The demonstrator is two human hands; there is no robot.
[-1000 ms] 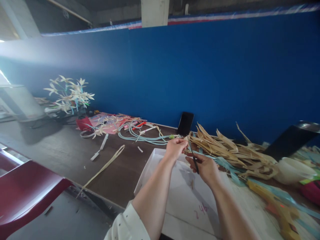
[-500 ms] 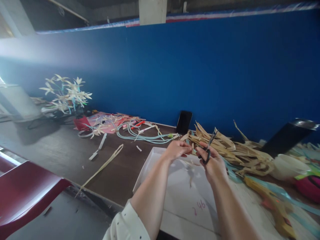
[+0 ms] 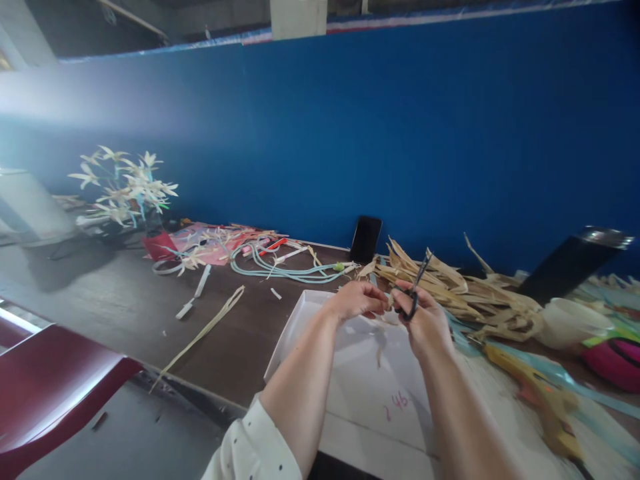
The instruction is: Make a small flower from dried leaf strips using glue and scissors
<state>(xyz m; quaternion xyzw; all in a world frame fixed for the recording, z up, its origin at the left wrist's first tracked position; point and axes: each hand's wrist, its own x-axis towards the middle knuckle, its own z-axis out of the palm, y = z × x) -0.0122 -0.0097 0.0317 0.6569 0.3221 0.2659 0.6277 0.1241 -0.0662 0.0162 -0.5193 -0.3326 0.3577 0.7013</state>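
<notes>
Both my hands meet above a shallow white box (image 3: pixel 300 323) on the dark table. My left hand (image 3: pixel 356 300) is closed in a pinch on a small dried leaf strip. My right hand (image 3: pixel 423 321) is closed around black scissors (image 3: pixel 416 283), whose blades point up and away over a pile of dried leaves (image 3: pixel 450 288). The fingertips of the two hands touch. A small leaf scrap (image 3: pixel 379 357) lies in the box below them.
A black phone (image 3: pixel 365 239) leans on the blue wall. Light-blue cords (image 3: pixel 280 267), leaf strips and pink paper lie at the left, with a bunch of leaf flowers (image 3: pixel 125 187) beyond. A yellow glue gun (image 3: pixel 535 393) and white bowl (image 3: pixel 570 321) sit right. A red chair (image 3: pixel 55 393) stands lower left.
My right hand turned the scissors from pointing down to pointing up and closed in on my left hand. The view has drifted slightly upward and right.
</notes>
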